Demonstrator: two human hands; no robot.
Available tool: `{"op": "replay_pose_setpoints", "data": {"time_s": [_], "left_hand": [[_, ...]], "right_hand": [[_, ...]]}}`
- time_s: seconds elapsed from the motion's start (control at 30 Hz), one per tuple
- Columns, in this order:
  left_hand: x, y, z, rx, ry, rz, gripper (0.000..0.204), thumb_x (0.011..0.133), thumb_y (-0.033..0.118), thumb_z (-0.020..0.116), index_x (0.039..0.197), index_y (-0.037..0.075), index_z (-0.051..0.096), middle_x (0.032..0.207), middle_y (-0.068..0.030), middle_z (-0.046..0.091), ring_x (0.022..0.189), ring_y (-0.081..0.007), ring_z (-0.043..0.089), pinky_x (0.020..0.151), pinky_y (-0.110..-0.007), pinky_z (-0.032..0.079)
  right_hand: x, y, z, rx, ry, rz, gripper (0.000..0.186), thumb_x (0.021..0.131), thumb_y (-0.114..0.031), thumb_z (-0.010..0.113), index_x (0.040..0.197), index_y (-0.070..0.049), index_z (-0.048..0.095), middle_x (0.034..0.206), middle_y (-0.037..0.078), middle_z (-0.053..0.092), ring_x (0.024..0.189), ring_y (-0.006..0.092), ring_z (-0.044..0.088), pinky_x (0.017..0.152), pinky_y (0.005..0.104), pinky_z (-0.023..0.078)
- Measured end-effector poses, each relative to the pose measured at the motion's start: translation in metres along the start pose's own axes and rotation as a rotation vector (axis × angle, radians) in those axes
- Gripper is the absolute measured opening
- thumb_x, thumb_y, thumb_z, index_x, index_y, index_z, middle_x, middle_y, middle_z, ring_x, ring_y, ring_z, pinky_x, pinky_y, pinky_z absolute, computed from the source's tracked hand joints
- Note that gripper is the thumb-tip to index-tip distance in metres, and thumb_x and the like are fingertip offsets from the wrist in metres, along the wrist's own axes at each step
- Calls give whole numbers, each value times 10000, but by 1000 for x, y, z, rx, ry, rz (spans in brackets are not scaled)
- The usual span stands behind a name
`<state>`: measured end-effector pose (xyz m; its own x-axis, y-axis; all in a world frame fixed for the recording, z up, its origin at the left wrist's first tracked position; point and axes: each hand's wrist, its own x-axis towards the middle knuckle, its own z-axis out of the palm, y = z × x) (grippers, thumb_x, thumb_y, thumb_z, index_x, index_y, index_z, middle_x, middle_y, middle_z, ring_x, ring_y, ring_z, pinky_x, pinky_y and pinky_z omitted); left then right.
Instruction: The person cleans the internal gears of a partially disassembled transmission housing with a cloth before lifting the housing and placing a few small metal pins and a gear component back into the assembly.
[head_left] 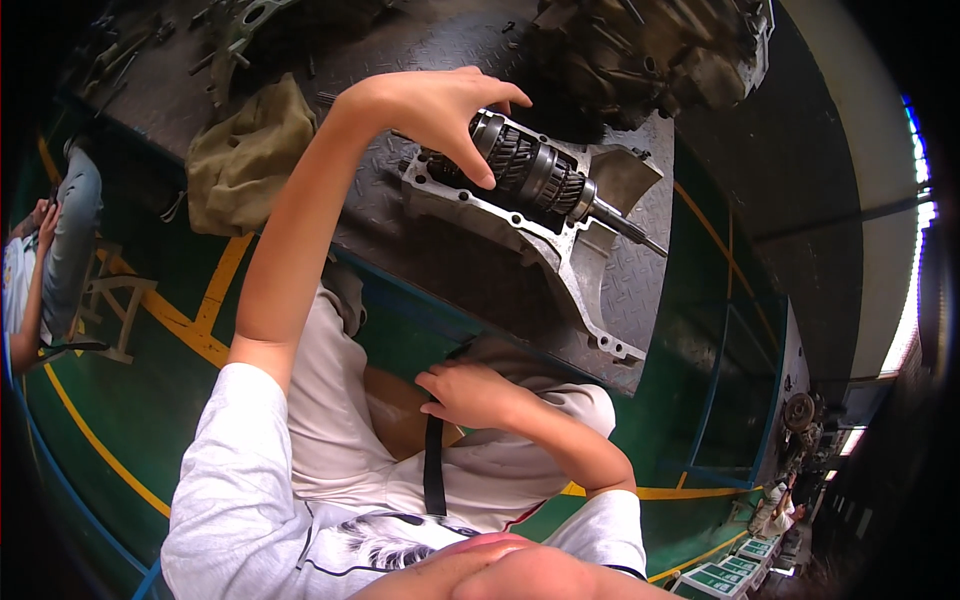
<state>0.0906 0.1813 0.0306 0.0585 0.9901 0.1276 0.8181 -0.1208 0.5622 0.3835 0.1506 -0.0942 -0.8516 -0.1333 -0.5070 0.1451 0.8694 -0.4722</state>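
Left hand (445, 115): arched over the rear of the gears, thumb and forefinger spread wide; whether it grips cannot be told.
Gear shaft (541, 172): lying in the open housing (490, 210), its slim end jutting past the wide flared part.
Right hand (470, 393): low over the lap, fingers curled near a black strap (434, 465); hold unclear.
Metal bench (400, 240): under the housing, with an olive cloth (250, 160) at its edge.
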Motion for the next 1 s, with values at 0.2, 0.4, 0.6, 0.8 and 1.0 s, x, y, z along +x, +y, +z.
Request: {"op": "replay_pose_setpoints", "data": {"time_s": [0.2,0.4,0.6,0.8,1.0], "left_hand": [[5,0,1,-22,-52,-52,817,611,215,799,1352,101,473,1242,-117,569,1203,-291,473,1016,-352,396],[-3,-3,-5,14,-43,-94,870,580,186,817,1370,121,459,1262,-118,567,1203,-298,482,1015,-359,403],[-5,-5,-6,26,-54,-99,920,563,167,812,1400,160,430,1278,-130,563,1221,-307,479,1020,-372,405],[0,-3,-4,-19,-42,-55,925,559,149,802,1403,153,423,1279,-145,567,1204,-322,500,1018,-372,406],[3,-3,2,-16,-13,-36,929,550,152,805,1398,131,426,1258,-151,582,1191,-331,514,1017,-377,404]], "right_hand": [[-2,-2,-5,-16,-34,11,325,866,-273,627,1061,-17,579,938,162,621,935,350,607,819,424,484],[-2,-1,-3,-17,-21,-4,326,863,-275,628,1055,-16,580,936,163,619,933,351,606,817,424,485],[-1,-1,-2,10,-7,7,300,845,-284,640,983,-20,603,935,160,637,921,349,619,844,422,475],[1,0,0,-5,-8,-13,303,844,-285,640,986,-20,602,932,160,639,922,346,620,843,418,474],[-2,0,-3,-16,-30,0,318,858,-273,627,1045,-21,577,932,160,620,932,350,602,834,427,478]]}}
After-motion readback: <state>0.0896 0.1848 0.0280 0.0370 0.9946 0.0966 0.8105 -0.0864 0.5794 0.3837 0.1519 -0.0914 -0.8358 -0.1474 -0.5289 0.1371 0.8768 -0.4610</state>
